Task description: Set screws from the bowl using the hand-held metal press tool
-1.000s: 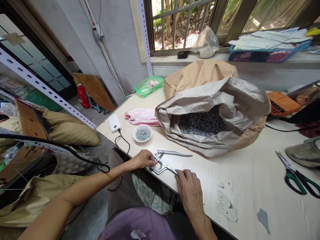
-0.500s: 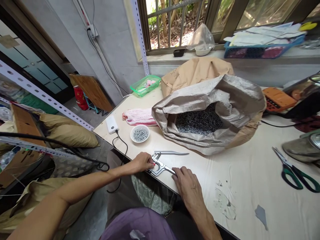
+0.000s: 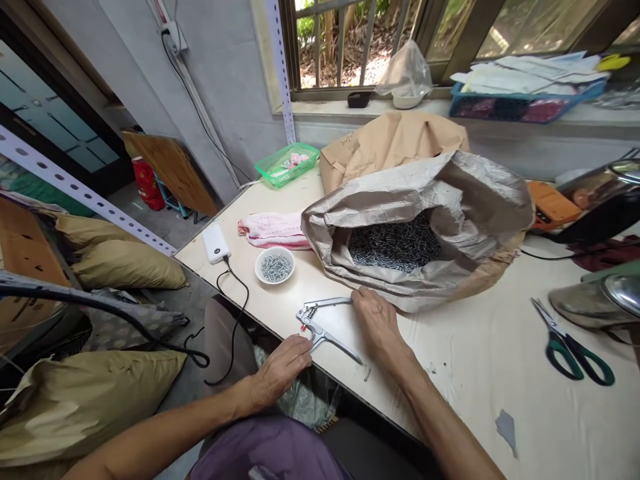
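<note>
A silver two-handled hand tool (image 3: 334, 345) with a coil spring and a small red part lies at the table's front edge, its handles spread apart. My right hand (image 3: 377, 320) is closed on the tip of the far handle. At the near side, my left hand (image 3: 287, 363) has its fingers together on the curved part of the tool, some of them hidden. A white bowl (image 3: 275, 266) of small metal pins stands left of the tool. Behind it, a large open sack (image 3: 360, 293) holds many dark metal pins (image 3: 395, 243).
A white power bank (image 3: 215, 242) with a black cable lies at the left edge, near a pink-striped cloth (image 3: 275, 230). Green-handled scissors (image 3: 570, 347) and a metal flask (image 3: 595, 300) are at right. A green basket (image 3: 287, 165) sits behind.
My right hand has moved from the near handle up to the far handle's tip. My left hand has shifted down and nearer, from the spring end to the tool's near side.
</note>
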Demonstrator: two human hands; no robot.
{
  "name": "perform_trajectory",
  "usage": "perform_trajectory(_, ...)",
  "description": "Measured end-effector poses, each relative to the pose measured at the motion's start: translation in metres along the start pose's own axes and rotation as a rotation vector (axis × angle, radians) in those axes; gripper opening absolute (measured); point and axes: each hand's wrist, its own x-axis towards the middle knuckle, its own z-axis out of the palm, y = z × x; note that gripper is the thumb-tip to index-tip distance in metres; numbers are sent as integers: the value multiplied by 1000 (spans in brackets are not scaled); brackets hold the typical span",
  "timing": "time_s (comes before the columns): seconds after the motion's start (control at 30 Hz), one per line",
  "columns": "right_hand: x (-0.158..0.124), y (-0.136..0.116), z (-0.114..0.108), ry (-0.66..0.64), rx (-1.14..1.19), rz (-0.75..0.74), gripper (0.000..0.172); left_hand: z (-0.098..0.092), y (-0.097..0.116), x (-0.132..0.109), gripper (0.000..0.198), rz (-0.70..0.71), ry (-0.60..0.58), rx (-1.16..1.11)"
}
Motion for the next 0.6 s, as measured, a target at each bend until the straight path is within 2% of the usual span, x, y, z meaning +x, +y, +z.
perform_trajectory(0.1, 15, -2, -3, -5, 11, -7, 28, -8, 3, 4, 16, -45, -41, -81)
perform_trajectory(0.17, 13, -3, -2, -1, 17, 7, 26, -19, 4, 11, 16, -167, -71, -187)
perform_trajectory(0.23, -1, -4, 3, 36, 71, -15, 23, -31, -1, 22, 17, -403, -79, -273)
perform_trajectory(0.3, -23, -4, 10, 102, 175, -84, 26, -42, -11, 35, 18, -697, -111, -307)
perform_trajectory(0.33, -34, -5, 14, 126, 214, -113, 27, -45, -17, 41, 19, -819, -168, -329)
perform_trajectory(0.4, -55, -7, 24, 154, 245, -135, 29, -48, -31, 51, 21, -973, -319, -389)
perform_trajectory(0.47, -68, -11, 34, 180, 237, -117, 28, -47, -43, 59, 26, -1040, -442, -446)
perform_trajectory(0.6, -75, -17, 46, 222, 193, -70, 26, -47, -52, 69, 28, -1052, -571, -430)
